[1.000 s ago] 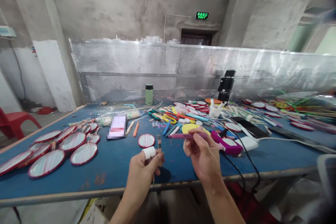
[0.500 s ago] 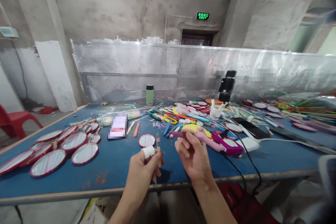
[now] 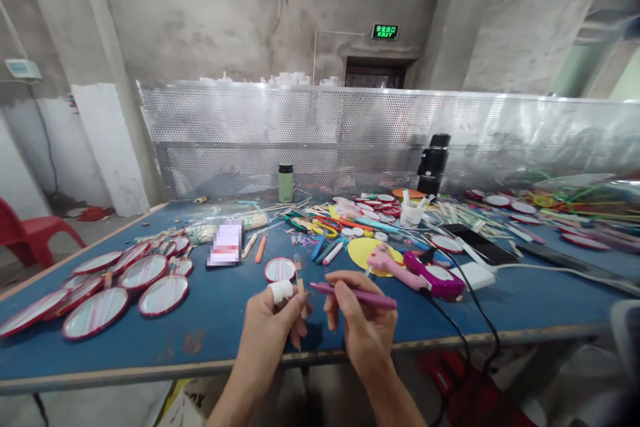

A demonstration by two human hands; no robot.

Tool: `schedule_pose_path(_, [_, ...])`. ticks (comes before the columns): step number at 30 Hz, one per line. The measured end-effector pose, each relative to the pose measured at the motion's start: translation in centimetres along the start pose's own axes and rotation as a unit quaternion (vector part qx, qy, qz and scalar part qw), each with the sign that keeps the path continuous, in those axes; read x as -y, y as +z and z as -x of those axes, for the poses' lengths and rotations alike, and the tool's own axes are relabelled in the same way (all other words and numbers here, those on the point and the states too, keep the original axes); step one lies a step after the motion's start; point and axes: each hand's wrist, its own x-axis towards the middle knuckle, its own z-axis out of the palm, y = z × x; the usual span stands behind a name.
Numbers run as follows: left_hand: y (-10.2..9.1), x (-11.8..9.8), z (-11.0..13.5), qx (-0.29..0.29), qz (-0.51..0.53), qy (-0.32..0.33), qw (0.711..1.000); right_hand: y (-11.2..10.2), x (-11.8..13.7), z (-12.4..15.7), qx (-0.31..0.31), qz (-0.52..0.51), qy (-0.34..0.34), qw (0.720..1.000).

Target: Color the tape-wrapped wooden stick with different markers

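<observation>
My left hand (image 3: 273,330) is closed round a thin wooden stick (image 3: 299,283) held upright over the near edge of the blue table (image 3: 215,320); white tape wraps one finger. My right hand (image 3: 357,323) pinches a purple pen-like stick (image 3: 355,295), which lies nearly level with its tip pointing left at the wooden stick. A small round red-rimmed mirror (image 3: 279,269) lies on the table just beyond my left hand.
Several red-rimmed round mirrors (image 3: 100,283) lie at the left. A pink glue gun (image 3: 420,273) with a black cable, a yellow disc (image 3: 367,250), pens, scissors, a phone (image 3: 480,243), a green bottle (image 3: 285,182) and a perforated metal screen (image 3: 350,137) stand behind.
My right hand has come down and to the left with the purple stick, toward the wooden stick in my left hand. The pink glue gun behind it now shows.
</observation>
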Motion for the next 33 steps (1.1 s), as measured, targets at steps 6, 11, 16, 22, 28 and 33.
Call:
schedule_pose_path(6, [-0.08, -0.17, 0.08, 0.017, -0.003, 0.008, 1.000, -0.03, 0.32, 0.63, 0.057, 0.139, -0.069, 0.986])
schedule_pose_path(11, [-0.07, -0.41, 0.21, 0.024, -0.014, 0.004, 1.000, -0.32, 0.36, 0.61, 0.061, 0.222, -0.075, 0.970])
schedule_pose_path(16, [-0.15, -0.32, 0.20, 0.031, -0.025, 0.009, 0.999, -0.16, 0.40, 0.61, 0.039, 0.264, -0.117, 0.957])
schedule_pose_path(22, [-0.14, -0.09, 0.22, 0.029, -0.048, 0.012, 0.998, 0.27, 0.79, 0.60, 0.048, 0.295, -0.169, 0.939])
schedule_pose_path(28, [-0.13, -0.17, 0.30, 0.019, -0.052, 0.009, 0.998, 0.33, 0.66, 0.46, 0.065, 0.292, -0.190, 0.935])
schedule_pose_path(33, [-0.16, -0.16, 0.33, 0.023, -0.044, 0.015, 0.999, 0.43, 0.59, 0.46, 0.076, 0.293, -0.209, 0.930])
